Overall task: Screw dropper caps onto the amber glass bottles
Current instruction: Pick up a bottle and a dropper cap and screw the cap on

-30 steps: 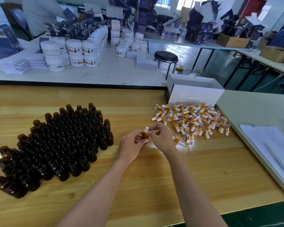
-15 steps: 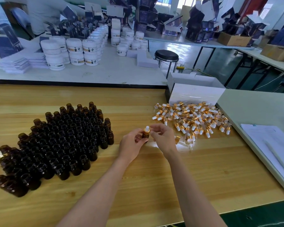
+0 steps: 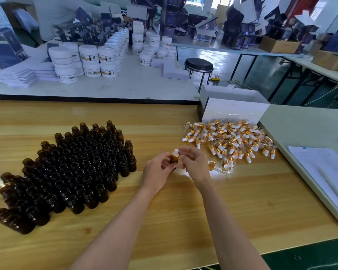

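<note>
My left hand (image 3: 158, 171) grips a small amber glass bottle (image 3: 173, 160) upright above the wooden table (image 3: 183, 221). A dropper cap (image 3: 175, 154) with a gold collar and white bulb sits on its neck, and the fingertips of my right hand (image 3: 193, 164) pinch that cap. A dense cluster of open amber bottles (image 3: 70, 172) stands to the left. A loose pile of dropper caps (image 3: 230, 141) lies to the right, just behind my right hand.
A white open box (image 3: 232, 112) stands behind the cap pile. Papers with a pen (image 3: 328, 176) lie on the pale side table at right. White jars (image 3: 86, 61) and dark cartons crowd the far table. A black stool (image 3: 199, 65) stands beyond.
The hands and bottle stay in almost the same spot; the right fingers have shifted slightly around the cap.
</note>
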